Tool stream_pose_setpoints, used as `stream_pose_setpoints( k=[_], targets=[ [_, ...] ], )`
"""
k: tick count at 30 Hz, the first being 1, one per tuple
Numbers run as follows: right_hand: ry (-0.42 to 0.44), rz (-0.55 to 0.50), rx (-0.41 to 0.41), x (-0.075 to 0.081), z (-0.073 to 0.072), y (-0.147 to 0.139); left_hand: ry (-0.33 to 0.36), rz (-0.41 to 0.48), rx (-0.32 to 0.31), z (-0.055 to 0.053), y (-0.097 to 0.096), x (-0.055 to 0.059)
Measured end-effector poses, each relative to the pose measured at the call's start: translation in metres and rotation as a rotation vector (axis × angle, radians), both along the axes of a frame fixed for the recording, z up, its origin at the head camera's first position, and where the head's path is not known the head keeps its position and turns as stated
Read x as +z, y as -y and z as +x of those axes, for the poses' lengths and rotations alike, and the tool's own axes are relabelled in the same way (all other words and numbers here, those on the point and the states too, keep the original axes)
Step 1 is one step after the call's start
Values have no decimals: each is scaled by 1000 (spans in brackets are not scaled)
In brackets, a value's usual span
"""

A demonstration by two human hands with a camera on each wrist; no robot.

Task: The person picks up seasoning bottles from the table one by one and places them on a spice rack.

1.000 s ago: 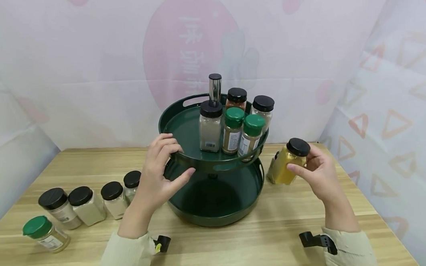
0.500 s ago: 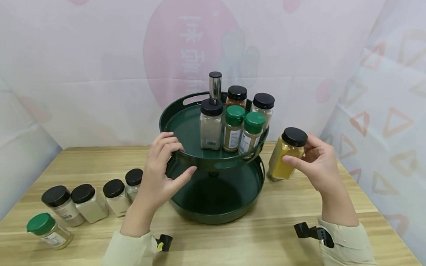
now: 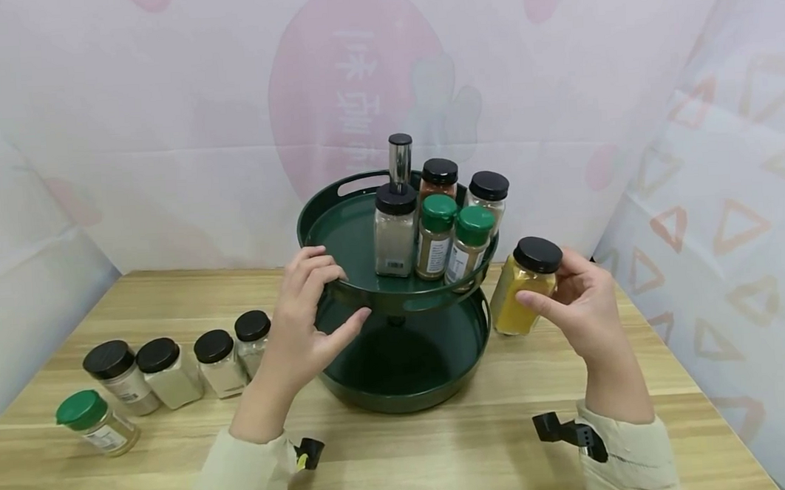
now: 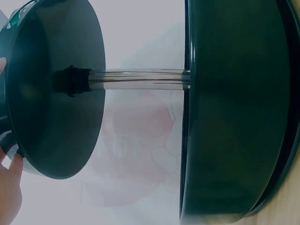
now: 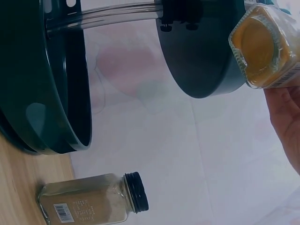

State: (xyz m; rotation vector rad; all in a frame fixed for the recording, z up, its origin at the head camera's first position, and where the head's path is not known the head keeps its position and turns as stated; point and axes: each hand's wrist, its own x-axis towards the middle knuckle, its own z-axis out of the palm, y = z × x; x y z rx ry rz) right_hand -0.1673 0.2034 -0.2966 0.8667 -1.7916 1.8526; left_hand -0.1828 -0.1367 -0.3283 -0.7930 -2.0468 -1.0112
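My right hand [image 3: 585, 305] grips a square spice jar [image 3: 522, 297] of yellow powder with a black lid, thumb on the near side. The jar is raised right of the two-tier dark green turntable tray, its base [image 5: 258, 44] facing the right wrist camera. My left hand [image 3: 303, 320] holds the rim of the upper tray [image 3: 345, 236], fingers over the edge and thumb below it. On that tier stand a tall black-lidded jar [image 3: 394, 237], two green-capped bottles [image 3: 434, 243] and two more black-lidded jars [image 3: 490, 195] behind. Below is the lower tray [image 3: 401, 404].
On the table at left, several black-lidded jars [image 3: 173, 378] and a green-capped bottle [image 3: 105, 430] form a row. A brown-filled jar [image 5: 89, 201] stands on the table at right in the right wrist view. A metal post [image 3: 400, 163] rises through the upper tray.
My right hand has lifted the yellow jar a little and moved it left toward the tray. My left hand stays at the upper rim.
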Motion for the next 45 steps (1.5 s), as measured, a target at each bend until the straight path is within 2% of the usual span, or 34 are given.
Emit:
stream_pose_setpoints(
  k=[6, 12, 15, 22, 25, 30, 34, 40, 45],
  targets=[
    [-15, -11, -5, 0, 1, 0, -4, -14, 54, 8, -10, 1],
    [-13, -15, -9, 1, 4, 2, -3, -16, 71, 14, -18, 2],
    [-12, -22, -5, 0, 6, 3, -6, -25, 59, 16, -18, 3],
    [13, 19, -59, 3, 9, 7, -34, -75, 24, 17, -9, 11],
    [-1, 5, -30, 2, 9, 8, -38, -66, 2, 15, -6, 14],
    [-17, -24, 16, -1, 7, 8, -41, -37, -37, 9, 7, 17],
    [-24, -29, 31, -2, 6, 8, -38, -30, -75, -1, 23, 22],
    [-22, -18, 25, -2, 6, 10, 70, 7, -97, -18, 47, 24],
    [-15, -21, 52, -4, 5, 11, 131, 27, -111, -29, 57, 21]
  ],
)
